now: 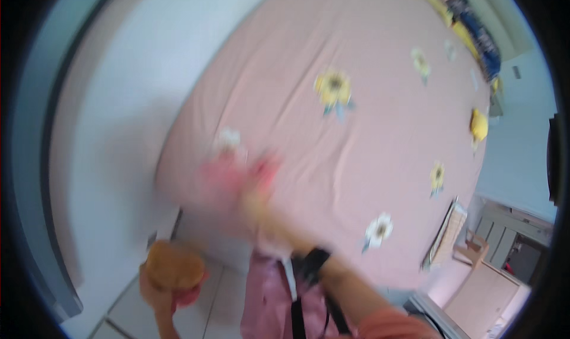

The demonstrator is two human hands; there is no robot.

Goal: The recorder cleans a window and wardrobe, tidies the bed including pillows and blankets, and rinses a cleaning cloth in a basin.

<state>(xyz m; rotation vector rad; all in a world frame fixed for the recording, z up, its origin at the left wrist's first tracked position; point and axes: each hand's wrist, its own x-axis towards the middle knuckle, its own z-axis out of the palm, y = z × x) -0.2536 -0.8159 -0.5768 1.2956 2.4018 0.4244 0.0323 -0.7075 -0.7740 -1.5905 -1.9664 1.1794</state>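
Observation:
My right hand [251,194] is badly blurred above the near left part of the pink flowered bedsheet [392,129]. A black band [314,263] circles that wrist. Pink and red blurs [222,174] lie around the fingers; whether they are cloth or skin cannot be told. My left hand [153,283] is low on the left, over the tiled floor beside the bed. At it is a rounded tan-brown shape [175,265] with a pink patch [187,296] beneath, neither clearly identifiable. Finger positions are unclear on both hands.
A pale wall [129,116] runs along the bed's left side. On the bed's far side lie a yellow object [479,125] and dark blue patterned fabric [478,36]. A folded mat or cloth [445,236] rests by the right edge, near a tan plastic chair [474,248].

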